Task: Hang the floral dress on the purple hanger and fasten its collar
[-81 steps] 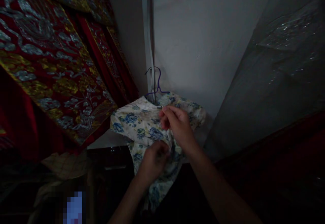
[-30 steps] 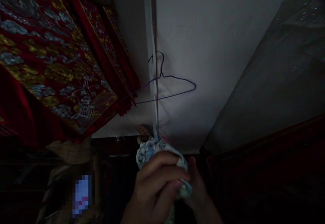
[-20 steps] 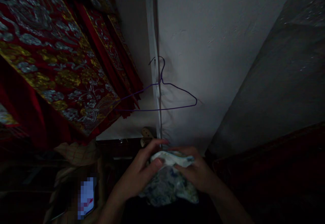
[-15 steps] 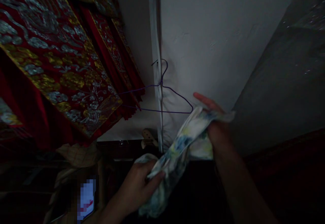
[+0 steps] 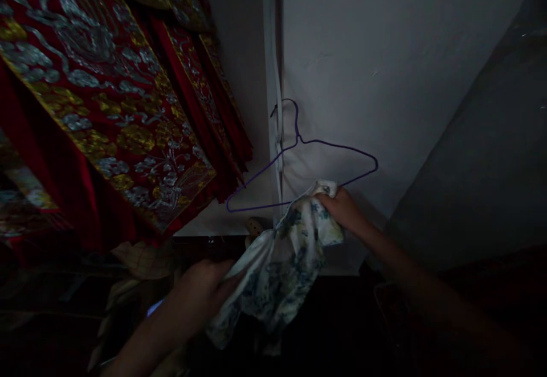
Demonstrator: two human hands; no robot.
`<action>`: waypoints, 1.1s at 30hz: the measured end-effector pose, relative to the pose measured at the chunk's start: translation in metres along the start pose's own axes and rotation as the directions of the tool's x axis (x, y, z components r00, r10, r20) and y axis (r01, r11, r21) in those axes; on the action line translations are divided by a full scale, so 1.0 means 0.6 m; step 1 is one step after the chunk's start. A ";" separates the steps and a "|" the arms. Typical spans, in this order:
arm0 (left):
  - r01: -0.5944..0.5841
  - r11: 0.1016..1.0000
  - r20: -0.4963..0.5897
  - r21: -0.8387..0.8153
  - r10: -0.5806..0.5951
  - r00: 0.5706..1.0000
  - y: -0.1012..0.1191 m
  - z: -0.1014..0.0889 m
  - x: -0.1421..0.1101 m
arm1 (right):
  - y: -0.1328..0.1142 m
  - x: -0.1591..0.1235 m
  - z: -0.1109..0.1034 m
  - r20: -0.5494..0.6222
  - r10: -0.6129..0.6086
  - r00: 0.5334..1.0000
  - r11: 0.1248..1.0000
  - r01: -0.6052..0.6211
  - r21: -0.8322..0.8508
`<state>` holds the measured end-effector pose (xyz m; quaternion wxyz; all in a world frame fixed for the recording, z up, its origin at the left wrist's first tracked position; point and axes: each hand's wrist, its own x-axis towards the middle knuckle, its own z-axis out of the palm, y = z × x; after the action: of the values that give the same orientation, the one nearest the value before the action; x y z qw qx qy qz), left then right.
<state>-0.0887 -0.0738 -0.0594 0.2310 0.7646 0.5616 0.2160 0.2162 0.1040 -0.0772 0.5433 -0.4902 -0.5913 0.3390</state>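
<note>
Dim room, pale wall (image 5: 363, 81). Right hand (image 5: 344, 213) raised, pinching floral garment (image 5: 290, 263) by upper edge; left hand (image 5: 203, 289) lower, gripping other end, fingertips hidden. Garment stretched between, covering part of purple hanger (image 5: 333, 144); lower hem lost in dark.

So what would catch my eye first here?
Probably the red cloth with silver and gold patterns, filling the upper left. Near the middle, a purple hanger hangs against the pale wall. Lower down, the left hand and right hand hold a white garment patterned in blue.
</note>
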 end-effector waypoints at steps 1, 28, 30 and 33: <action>0.010 0.998 -0.007 0.067 -0.009 1.000 -0.013 0.002 0.004 | -0.005 -0.005 -0.022 0.019 0.010 1.000 0.999 -0.009 -0.034; -0.114 0.862 -0.471 0.493 0.375 0.798 0.049 -0.121 0.170 | -0.086 -0.033 -0.198 0.019 -0.054 0.998 0.952 0.057 -0.300; -0.091 0.881 -0.529 0.464 0.358 0.769 0.042 -0.133 0.177 | -0.114 -0.024 -0.219 0.218 0.143 0.965 0.952 -0.073 -0.298; -0.035 0.931 -0.630 0.364 0.274 0.727 0.031 -0.153 0.194 | -0.146 -0.030 -0.219 0.311 0.123 0.943 0.986 -0.081 -0.144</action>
<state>-0.0969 0.0429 0.0332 -0.1357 0.7071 0.5678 0.3991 0.3247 0.0441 0.0226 0.3897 -0.4931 -0.6657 0.4023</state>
